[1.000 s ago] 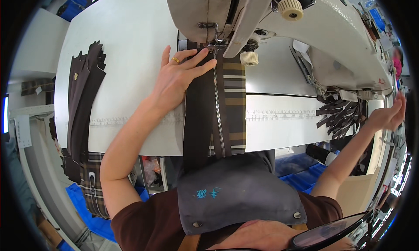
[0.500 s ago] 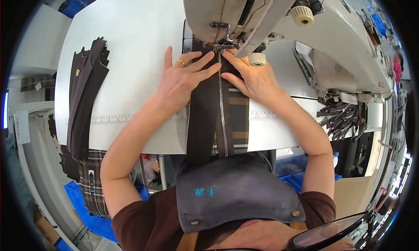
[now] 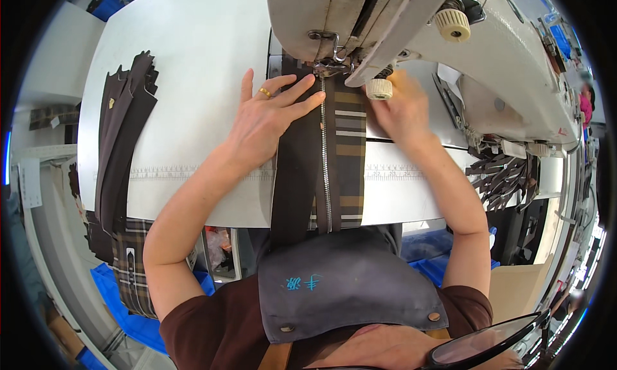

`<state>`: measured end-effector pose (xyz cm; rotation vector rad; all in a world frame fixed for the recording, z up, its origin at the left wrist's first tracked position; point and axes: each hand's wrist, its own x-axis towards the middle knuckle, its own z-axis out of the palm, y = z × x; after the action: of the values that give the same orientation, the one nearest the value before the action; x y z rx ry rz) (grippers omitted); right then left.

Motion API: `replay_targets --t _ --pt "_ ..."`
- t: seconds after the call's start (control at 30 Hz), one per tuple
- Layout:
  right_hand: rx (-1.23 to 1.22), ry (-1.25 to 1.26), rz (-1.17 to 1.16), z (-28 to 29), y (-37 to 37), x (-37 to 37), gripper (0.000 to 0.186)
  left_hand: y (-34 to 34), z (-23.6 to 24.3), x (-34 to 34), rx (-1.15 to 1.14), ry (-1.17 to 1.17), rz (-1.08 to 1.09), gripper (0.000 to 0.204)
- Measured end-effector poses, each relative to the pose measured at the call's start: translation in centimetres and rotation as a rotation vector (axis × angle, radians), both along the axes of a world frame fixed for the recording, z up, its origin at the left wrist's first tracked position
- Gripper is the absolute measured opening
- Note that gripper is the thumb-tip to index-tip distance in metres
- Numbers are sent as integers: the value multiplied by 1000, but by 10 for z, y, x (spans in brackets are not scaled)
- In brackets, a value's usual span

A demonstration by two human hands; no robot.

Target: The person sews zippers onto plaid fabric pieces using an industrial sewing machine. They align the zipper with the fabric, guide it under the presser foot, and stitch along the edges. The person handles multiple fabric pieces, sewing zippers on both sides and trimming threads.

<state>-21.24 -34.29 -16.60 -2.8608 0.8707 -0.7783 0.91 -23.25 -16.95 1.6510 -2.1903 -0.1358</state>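
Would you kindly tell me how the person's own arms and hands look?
Short dark-brown sleeves leave the forearms bare, with no watch or bracelet visible. The left hand is ungloved, with a gold-coloured ring on one finger. The right hand, also ungloved, is blurred, so small details there cannot be made out.

A silver-toothed zipper (image 3: 325,167) on dark tape was laid nearly straight from near to far. A plaid panel (image 3: 350,171), striped in tan and white, was left exposed on its right; 1 plain dark brown panel (image 3: 295,177) was spread along its left.
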Motion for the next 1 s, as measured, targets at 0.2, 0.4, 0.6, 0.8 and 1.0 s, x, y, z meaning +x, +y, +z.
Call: replay_targets --t 0.2,0.4,0.6,0.8,1.0 --pt "-7 201 -127 10 -17 -6 22 0 2 0 -4 -5 -1 45" --pt "-44 240 -123 -2 -28 -5 15 -1 2 -1 -16 -8 -2 43" --pt "-26 34 -110 -5 -27 -2 13 0 1 -2 -47 -10 3 42" --pt "-29 62 -108 -3 -26 -3 13 0 -2 1 -44 -24 -9 44" --pt "-42 80 -97 -1 -24 -3 12 -3 2 0 -13 -14 -9 57"
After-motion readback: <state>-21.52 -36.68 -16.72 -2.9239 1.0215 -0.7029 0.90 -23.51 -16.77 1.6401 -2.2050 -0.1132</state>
